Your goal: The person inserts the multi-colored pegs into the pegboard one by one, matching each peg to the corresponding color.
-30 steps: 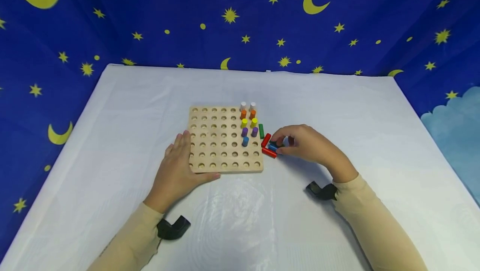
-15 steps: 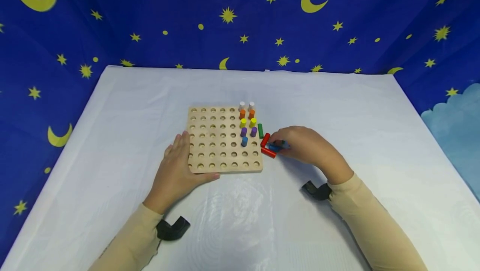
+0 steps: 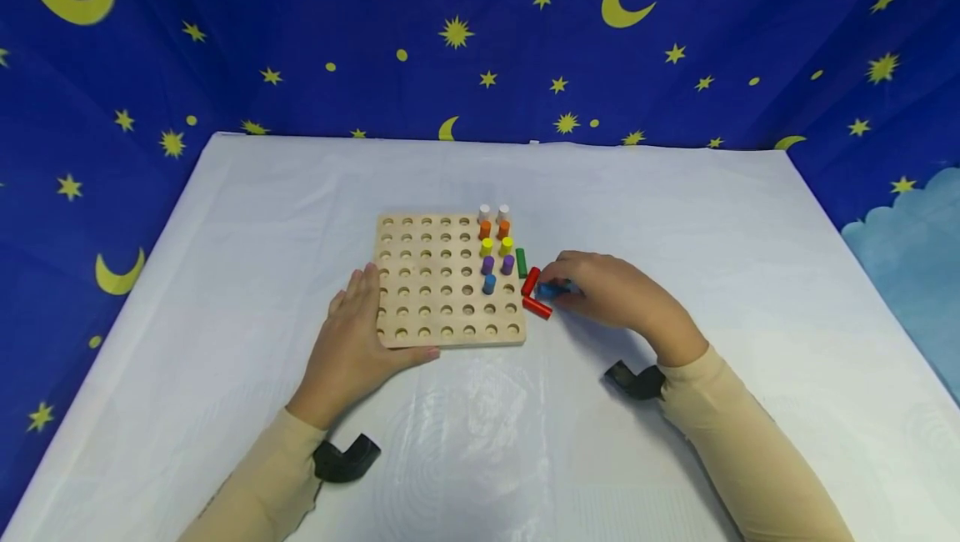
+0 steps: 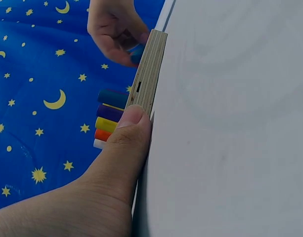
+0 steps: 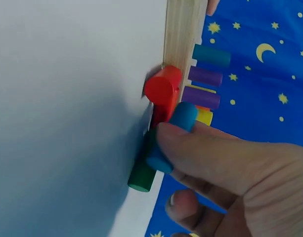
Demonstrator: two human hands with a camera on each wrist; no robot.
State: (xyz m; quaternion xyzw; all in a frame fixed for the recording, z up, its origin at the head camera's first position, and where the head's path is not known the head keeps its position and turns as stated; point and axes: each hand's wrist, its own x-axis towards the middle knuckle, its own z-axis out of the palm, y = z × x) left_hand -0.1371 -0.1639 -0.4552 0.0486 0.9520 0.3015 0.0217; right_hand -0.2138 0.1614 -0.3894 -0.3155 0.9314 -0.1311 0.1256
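Blue peg (image 3: 546, 291) pinched in my right hand (image 3: 611, 292), fingers (image 5: 200, 148) clamped on it, just right of wooden pegboard (image 3: 427, 275) nr red pegs (image 3: 534, 296). Left hand (image 3: 352, 342) lies flat, fingers straight, on board's near-left edge on tabletop (image 3: 675, 208).

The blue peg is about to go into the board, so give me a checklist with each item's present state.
1. Right hand has a grip on the blue peg: ok.
2. Left hand steadies the wooden board: ok.
3. Hole beside the seated blue peg is free: ok.
4. Red pegs lie off the board: ok.
5. Held peg upright for insertion: not ok, it is tilted.
6. Green peg clear of the path: cannot tell.
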